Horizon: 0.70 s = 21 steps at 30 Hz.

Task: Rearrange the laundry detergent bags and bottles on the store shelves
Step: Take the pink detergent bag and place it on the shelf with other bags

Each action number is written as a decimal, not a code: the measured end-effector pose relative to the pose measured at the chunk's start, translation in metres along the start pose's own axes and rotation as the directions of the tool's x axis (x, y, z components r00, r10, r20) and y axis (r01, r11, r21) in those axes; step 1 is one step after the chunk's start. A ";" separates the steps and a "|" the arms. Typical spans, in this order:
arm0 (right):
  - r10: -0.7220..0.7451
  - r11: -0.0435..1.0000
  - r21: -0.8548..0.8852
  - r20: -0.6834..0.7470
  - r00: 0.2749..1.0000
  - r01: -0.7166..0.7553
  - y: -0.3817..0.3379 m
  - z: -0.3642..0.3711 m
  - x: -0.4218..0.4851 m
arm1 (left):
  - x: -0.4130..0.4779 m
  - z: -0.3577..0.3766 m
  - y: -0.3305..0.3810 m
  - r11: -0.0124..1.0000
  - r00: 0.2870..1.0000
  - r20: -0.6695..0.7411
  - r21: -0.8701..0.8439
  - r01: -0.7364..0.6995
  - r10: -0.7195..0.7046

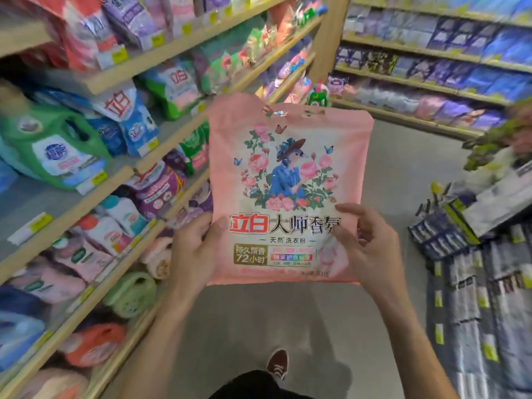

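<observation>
I hold a pink laundry powder bag (pixel 290 180) upright in front of me over the aisle; it shows a rose-and-figure picture and red and black lettering. My left hand (pixel 193 251) grips its lower left edge, thumb on the front. My right hand (pixel 365 243) grips the lower right edge, fingers curled on the front. To the left, wooden shelves (pixel 121 180) carry detergent bags and bottles, among them a green bottle (pixel 57 145) and a blue-and-white bag (pixel 129 119).
A second shelf run (pixel 431 87) with blue and purple packs crosses the back right. Stacked dark boxed goods (pixel 466 269) stand at the right. Grey floor (pixel 403 174) runs between them, and my shoe (pixel 277 364) shows below.
</observation>
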State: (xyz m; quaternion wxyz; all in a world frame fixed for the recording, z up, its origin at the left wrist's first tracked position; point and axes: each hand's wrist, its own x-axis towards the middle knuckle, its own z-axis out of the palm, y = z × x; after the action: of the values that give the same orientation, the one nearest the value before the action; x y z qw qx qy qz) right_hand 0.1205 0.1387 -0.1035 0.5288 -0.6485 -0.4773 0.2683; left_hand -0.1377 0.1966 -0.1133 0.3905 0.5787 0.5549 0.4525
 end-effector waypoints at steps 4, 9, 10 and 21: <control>-0.010 1.000 0.000 -0.017 1.000 0.010 0.011 -0.024 0.054 | 0.040 0.041 0.014 1.000 0.999 0.040 -0.026 -0.008 0.009; 0.014 0.998 0.059 -0.055 0.998 -0.011 0.025 -0.049 0.102 | 0.088 0.089 0.039 1.000 0.993 0.120 -0.011 -0.001 0.002; 0.020 0.998 0.063 -0.065 0.998 -0.016 0.029 -0.055 0.112 | 0.096 0.099 0.043 1.000 0.991 0.135 -0.012 0.002 -0.001; 0.003 0.998 0.064 -0.075 0.997 0.002 0.082 -0.130 0.251 | 0.181 0.241 0.076 1.000 0.995 0.104 -0.007 -0.005 0.006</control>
State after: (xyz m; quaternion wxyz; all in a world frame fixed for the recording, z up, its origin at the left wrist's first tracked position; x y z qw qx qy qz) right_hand 0.3597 0.3105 -0.1027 0.5670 -0.6409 -0.4480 0.2590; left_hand 0.1103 0.3826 -0.0930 0.4196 0.6018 0.5305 0.4247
